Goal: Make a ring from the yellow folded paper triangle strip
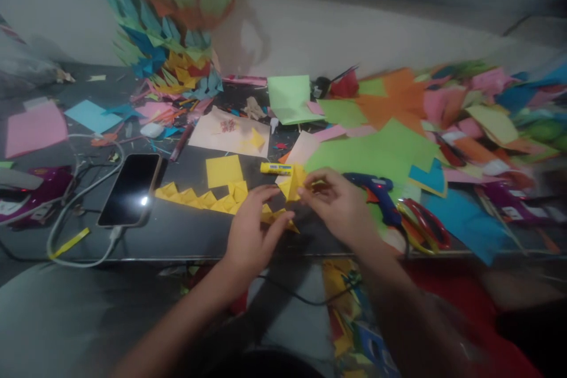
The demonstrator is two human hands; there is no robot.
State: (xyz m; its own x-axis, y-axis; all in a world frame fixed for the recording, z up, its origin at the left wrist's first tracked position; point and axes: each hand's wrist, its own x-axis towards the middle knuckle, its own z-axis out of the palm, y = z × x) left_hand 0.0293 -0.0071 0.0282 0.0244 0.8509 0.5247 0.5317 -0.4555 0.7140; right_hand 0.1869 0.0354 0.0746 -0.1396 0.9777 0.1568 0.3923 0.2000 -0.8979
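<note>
My right hand [339, 204] pinches a small folded yellow paper piece [292, 183] just above the dark table [177, 236]. My left hand [252, 230] lies beside it with fingers curled, its fingertips touching the yellow folded pieces [283, 217] under the right hand. A row of folded yellow paper triangles [199, 196] stretches leftward from the hands. A flat yellow paper square [224, 170] and a yellow glue stick [275, 169] lie just beyond them.
A phone [130, 189] on a white cable lies at the left. A blue glue gun [376, 189] and red scissors [425, 224] sit right of my hands. Coloured paper sheets [381, 150] cover the right side. A layered paper-piece model [172, 29] stands at the back.
</note>
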